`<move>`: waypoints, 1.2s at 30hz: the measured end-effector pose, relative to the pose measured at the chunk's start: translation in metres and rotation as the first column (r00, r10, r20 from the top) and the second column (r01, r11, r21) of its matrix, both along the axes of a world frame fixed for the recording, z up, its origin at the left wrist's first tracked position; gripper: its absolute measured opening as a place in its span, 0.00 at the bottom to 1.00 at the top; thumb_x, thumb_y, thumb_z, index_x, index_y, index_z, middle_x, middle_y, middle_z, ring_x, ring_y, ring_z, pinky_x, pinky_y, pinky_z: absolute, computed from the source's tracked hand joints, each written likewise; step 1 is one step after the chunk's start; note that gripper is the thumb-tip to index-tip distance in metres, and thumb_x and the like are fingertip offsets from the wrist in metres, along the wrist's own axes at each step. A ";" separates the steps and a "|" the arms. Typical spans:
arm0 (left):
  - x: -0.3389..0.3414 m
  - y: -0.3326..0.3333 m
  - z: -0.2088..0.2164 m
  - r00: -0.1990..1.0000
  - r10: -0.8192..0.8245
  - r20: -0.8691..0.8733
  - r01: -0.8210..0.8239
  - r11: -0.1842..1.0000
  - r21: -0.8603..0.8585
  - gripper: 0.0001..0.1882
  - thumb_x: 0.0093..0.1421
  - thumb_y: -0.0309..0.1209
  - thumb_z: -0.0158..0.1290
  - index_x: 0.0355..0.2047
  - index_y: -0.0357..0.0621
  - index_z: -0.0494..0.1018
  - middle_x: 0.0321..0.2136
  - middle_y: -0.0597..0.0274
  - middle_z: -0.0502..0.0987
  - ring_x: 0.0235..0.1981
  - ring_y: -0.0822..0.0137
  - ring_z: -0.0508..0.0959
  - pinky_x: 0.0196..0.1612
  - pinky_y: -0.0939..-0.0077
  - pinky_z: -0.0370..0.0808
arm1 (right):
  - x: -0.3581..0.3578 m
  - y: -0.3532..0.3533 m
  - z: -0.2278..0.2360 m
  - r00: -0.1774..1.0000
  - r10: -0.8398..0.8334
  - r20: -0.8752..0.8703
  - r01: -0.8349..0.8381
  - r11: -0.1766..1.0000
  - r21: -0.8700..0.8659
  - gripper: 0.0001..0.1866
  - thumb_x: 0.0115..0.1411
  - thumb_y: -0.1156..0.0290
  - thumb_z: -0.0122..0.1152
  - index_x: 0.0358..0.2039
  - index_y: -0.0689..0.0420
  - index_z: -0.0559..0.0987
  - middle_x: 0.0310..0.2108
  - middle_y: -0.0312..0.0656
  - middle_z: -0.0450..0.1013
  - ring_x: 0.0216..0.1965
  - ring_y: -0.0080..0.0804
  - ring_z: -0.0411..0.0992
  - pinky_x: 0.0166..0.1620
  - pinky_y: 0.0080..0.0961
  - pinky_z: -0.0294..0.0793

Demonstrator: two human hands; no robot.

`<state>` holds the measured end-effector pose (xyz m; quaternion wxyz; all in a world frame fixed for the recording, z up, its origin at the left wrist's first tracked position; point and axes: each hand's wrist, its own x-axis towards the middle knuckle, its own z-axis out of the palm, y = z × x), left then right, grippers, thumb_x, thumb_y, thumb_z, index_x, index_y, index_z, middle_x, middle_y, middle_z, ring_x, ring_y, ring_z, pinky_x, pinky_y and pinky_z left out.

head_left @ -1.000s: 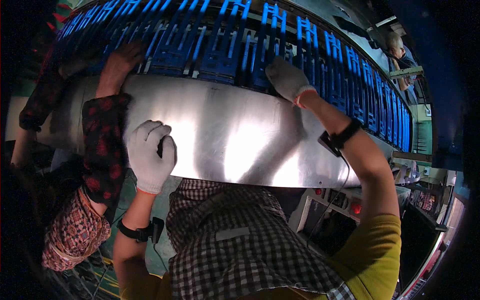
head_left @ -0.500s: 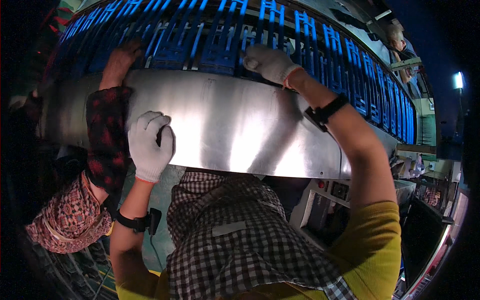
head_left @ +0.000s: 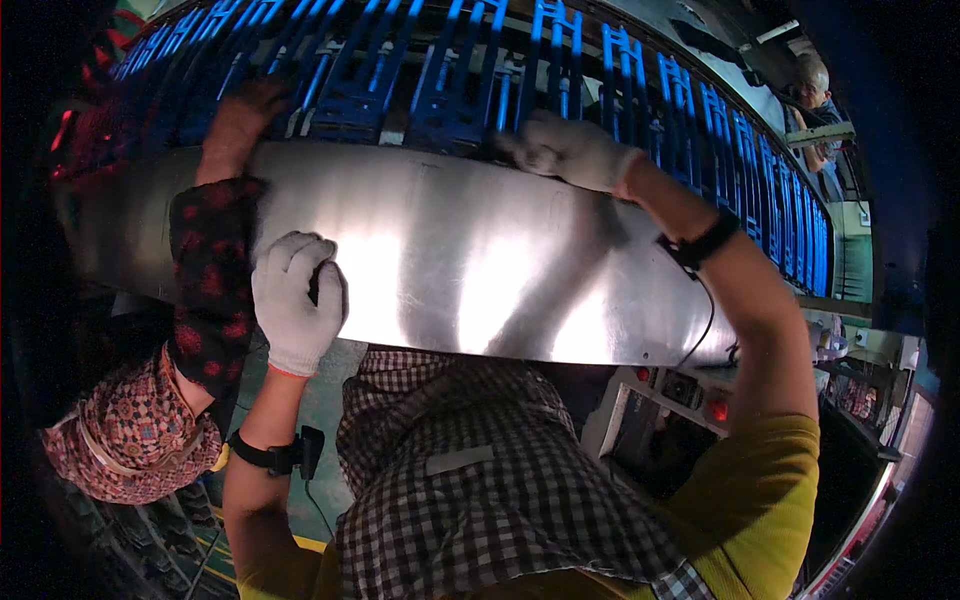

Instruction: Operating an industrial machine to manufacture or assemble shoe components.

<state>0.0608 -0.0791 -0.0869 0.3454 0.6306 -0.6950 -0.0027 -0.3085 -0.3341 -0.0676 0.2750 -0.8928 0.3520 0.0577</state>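
My left hand point(head_left: 297, 305), in a white knit glove, rests at the near part of a shiny metal ledge point(head_left: 440, 250). Its fingers are curled toward the thumb; whatever they may hold is hidden. At the ledge's far edge, beside the blue slatted rack point(head_left: 545, 60), is my gloved right hand point(head_left: 575, 152). Its fingers are bent together, with a dark blurred shape at their tips that I cannot make out. Left of my hands, a co-worker's bare hand point(head_left: 245, 112) reaches over the rack's near edge, partly in shadow.
The co-worker's dark red-patterned sleeve point(head_left: 215, 285) crosses the ledge close to my left hand. Below the ledge at right stands a machine panel with a red button point(head_left: 717, 410). Another person point(head_left: 812, 85) is beyond the rack at far right.
My right hand has moved right and back toward me, from over the slats to the ledge's edge. The rack's slats have shifted slightly right. My left hand has barely moved.
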 end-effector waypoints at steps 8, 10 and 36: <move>-0.013 0.014 0.008 1.000 0.016 0.025 -0.017 1.000 0.021 0.11 0.59 0.26 0.61 0.43 0.47 0.82 0.46 0.56 0.82 0.52 0.50 0.81 0.56 0.54 0.75 | -0.177 0.026 0.041 0.963 -0.250 -0.099 0.152 0.810 -0.566 0.09 0.64 0.77 0.60 0.43 0.52 0.80 0.40 0.45 0.77 0.46 0.47 0.78 0.52 0.40 0.77; -0.017 0.019 0.011 0.999 -0.002 0.033 0.002 1.000 0.003 0.11 0.59 0.26 0.61 0.43 0.46 0.82 0.46 0.55 0.82 0.52 0.49 0.81 0.56 0.54 0.75 | -0.184 0.038 0.032 0.902 -0.373 -0.218 0.207 0.817 -0.539 0.08 0.65 0.76 0.60 0.44 0.52 0.81 0.42 0.44 0.78 0.46 0.48 0.78 0.54 0.40 0.78; -0.054 0.051 0.048 0.996 -0.059 0.059 0.062 0.997 -0.051 0.10 0.61 0.23 0.59 0.43 0.41 0.82 0.46 0.50 0.82 0.51 0.44 0.80 0.56 0.51 0.75 | -0.221 0.085 0.043 0.903 -0.361 -0.232 0.263 0.893 -0.365 0.23 0.71 0.69 0.62 0.66 0.53 0.78 0.66 0.51 0.74 0.66 0.53 0.72 0.69 0.43 0.74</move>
